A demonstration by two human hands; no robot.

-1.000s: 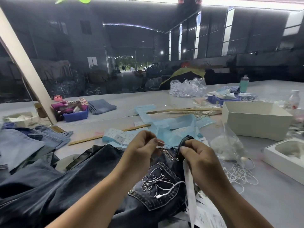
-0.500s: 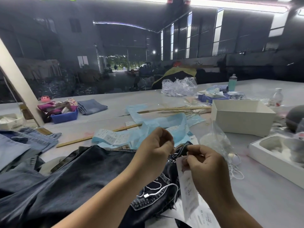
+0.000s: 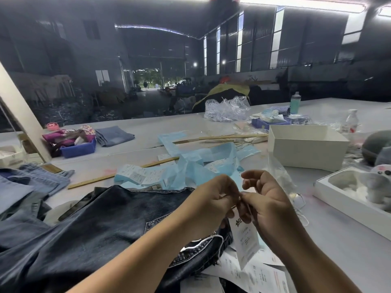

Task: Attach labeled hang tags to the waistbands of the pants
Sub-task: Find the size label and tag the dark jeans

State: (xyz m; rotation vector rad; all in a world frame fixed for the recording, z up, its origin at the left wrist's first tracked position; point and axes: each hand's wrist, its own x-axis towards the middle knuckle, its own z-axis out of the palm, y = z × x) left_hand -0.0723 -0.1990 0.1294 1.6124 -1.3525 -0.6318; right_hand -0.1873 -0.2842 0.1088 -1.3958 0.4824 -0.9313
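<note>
With both hands pinched together, left (image 3: 213,197) and right (image 3: 267,205), on the tag (image 3: 245,240) string, keep it taut and close to the jeans (image 3: 110,220) waistband.

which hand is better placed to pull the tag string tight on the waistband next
Probably the right hand: the white hang tag hangs directly beneath its fingers, so it likely controls the tag end. The left hand pinches at the same meeting point above the dark jeans, better suited to steadying.
</note>
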